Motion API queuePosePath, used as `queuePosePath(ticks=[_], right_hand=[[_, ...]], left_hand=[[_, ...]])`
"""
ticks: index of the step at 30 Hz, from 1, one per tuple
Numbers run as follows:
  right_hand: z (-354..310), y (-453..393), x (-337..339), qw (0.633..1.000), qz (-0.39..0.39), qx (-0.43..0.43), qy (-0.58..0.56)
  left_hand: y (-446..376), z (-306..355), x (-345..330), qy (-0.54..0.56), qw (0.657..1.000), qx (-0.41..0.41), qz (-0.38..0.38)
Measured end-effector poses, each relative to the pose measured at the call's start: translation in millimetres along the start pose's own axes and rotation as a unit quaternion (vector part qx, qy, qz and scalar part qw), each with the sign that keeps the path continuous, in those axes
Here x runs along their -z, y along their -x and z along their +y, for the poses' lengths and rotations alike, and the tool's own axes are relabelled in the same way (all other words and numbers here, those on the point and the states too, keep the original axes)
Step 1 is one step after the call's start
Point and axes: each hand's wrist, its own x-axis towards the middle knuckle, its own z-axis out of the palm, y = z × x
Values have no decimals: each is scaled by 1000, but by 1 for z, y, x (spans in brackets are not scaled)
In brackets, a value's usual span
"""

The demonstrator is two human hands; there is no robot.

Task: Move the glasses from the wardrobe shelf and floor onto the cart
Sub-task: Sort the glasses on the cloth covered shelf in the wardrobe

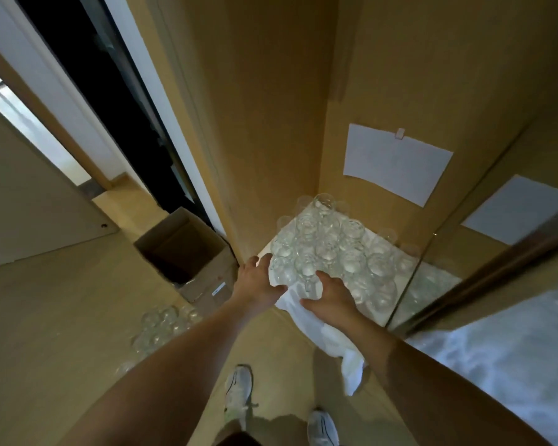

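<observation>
Hands [258, 278] x2 by approx 15 shelf glasses [329, 249]

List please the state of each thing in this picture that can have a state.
Glasses on shelf: standing packed on white cloth.
White cloth: hanging over the shelf edge.
Glasses on floor: clustered, untouched.
Cardboard box: open.
Left hand: open, at the nearest glasses.
Right hand: open, at the glasses.

Dim, warm indoor light; daylight enters at far left; soft blur throughout; wide-angle bending stretches the edges.
</observation>
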Motion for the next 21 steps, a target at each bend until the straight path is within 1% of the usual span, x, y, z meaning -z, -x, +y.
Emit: queuePosePath(ticks=[4, 6, 12, 15, 21], right_hand=[[-5, -20, -15, 999, 6, -35, -18], [-9, -31, -24, 997, 6, -69, -21], [-16, -69, -61, 984, -4, -174, -20], [-11, -89, -78, 977, 8, -206, -48], [10, -140, -111, 960, 25, -258, -106]], left_hand=[[-40, -21, -8, -18, 998, -44, -40], [-60, -32, -12, -18, 996, -58, -59], [-114, -68, -22, 36, 994, -72, -68], [-140, -87, -34, 72, 993, -72, -61], [-183, -116, -75, 91, 991, -61, -70]])
